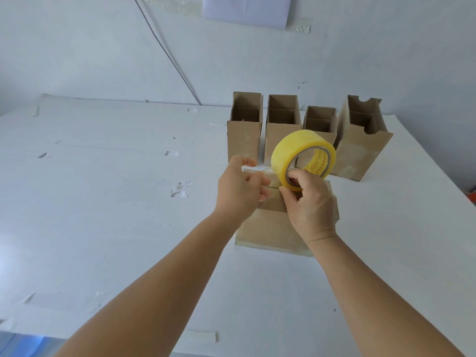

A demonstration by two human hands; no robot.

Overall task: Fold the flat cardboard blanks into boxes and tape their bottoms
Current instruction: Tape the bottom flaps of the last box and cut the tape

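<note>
A cardboard box (268, 230) stands bottom-up on the white table (103, 202), its closed flaps facing up under my hands. My right hand (309, 202) grips a yellow roll of clear tape (296, 150), fingers hooked through its core, just above the box's flaps. My left hand (240, 188) hovers over the left side of the flaps with fingers curled; a clear strip of tape seems to run from it to the roll. My hands hide the middle seam.
Several folded boxes (244, 140) stand open-topped in a row behind, near the table's far edge by the wall. Scraps of clear tape (180, 190) stick to the tabletop at left and front. A paper sheet (247, 9) hangs on the wall.
</note>
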